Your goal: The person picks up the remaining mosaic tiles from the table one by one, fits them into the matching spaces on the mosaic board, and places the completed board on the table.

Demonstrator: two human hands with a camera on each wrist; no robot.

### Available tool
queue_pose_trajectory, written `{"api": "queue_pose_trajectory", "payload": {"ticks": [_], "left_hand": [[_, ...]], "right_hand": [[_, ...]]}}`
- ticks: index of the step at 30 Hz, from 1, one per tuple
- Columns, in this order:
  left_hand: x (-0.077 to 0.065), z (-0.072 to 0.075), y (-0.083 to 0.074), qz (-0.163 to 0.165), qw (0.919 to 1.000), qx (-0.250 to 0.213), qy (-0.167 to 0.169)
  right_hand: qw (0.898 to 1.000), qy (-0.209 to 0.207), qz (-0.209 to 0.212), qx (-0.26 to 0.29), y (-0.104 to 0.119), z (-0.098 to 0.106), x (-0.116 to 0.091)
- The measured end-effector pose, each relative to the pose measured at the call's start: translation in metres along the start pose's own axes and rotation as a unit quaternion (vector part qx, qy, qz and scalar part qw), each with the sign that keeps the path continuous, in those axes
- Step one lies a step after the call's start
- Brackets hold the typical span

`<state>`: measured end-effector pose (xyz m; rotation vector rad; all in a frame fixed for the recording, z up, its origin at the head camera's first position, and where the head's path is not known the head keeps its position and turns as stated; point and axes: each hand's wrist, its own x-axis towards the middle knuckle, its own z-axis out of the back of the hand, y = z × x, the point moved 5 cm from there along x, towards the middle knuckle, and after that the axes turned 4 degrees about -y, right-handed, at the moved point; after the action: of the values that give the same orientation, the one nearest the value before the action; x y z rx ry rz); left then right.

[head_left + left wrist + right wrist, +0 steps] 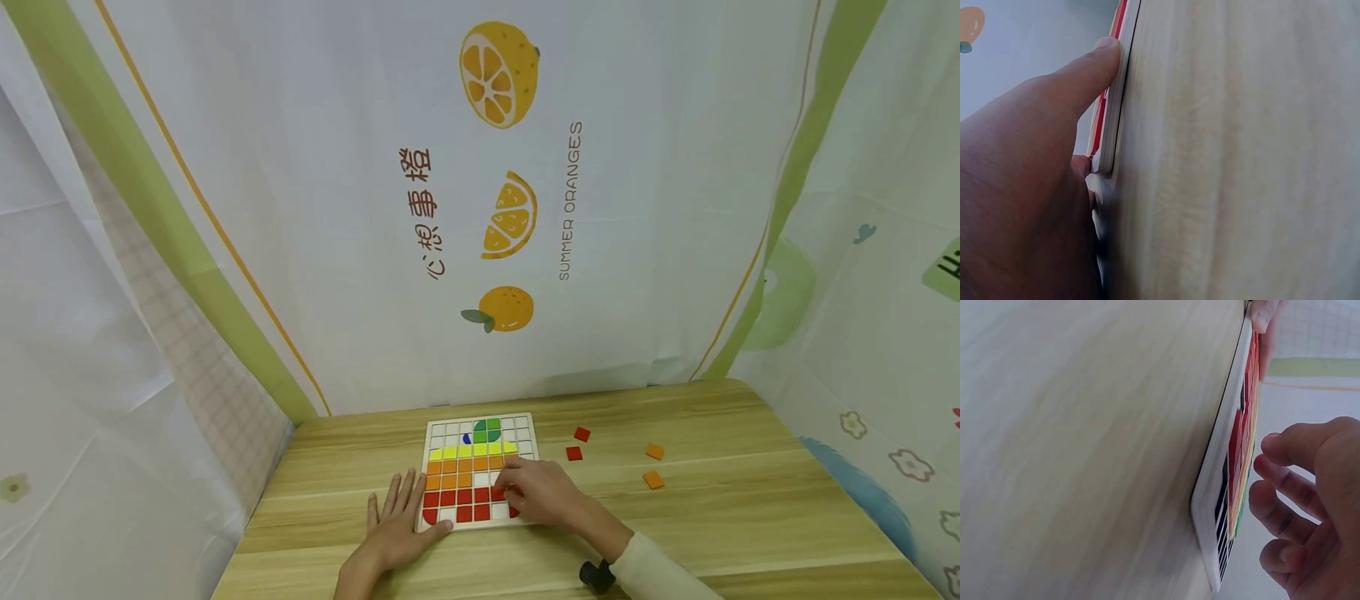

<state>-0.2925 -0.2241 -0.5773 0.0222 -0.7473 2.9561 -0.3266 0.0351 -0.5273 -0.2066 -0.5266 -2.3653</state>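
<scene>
A white square grid board [521, 435] lies on the table, filled partly with red, orange, yellow, green and blue tiles. My left hand [397, 527] is spread along its left side, fingers straight, with the thumb touching the front edge; the left wrist view shows this thumb [1094, 69] against the board's side. Over the board's right part is my right hand [543, 493], fingertips down near the red row [465, 496]. In the right wrist view its fingers are loosely bent, and no tile shows between thumb and forefinger. White gaps show among the red and orange rows.
Two loose red tiles [574, 453] lie right of the board, and two orange tiles [654, 480] farther right. A black device [597, 577] sits by my right wrist. A white curtain [360, 250] printed with oranges hangs behind the wooden table [720, 533].
</scene>
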Motion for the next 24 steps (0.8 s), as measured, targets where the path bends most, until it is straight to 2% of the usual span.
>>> {"api": "queue_pose_trajectory", "payload": {"ticks": [9,17,24], "left_hand": [[-0.001,0.001,-0.001,0.001,0.9999,-0.011,0.001],[-0.001,0.002,-0.001,-0.002,0.9999,-0.010,-0.003],[-0.003,0.003,-0.003,-0.005,0.9999,-0.012,-0.005]], "right_hand": [[0.998,-0.035,-0.050,-0.024,-0.026,0.014,-0.014],[0.989,-0.119,-0.065,-0.056,-0.055,0.031,-0.028],[0.983,-0.140,-0.107,-0.046,-0.082,0.042,-0.037]]}}
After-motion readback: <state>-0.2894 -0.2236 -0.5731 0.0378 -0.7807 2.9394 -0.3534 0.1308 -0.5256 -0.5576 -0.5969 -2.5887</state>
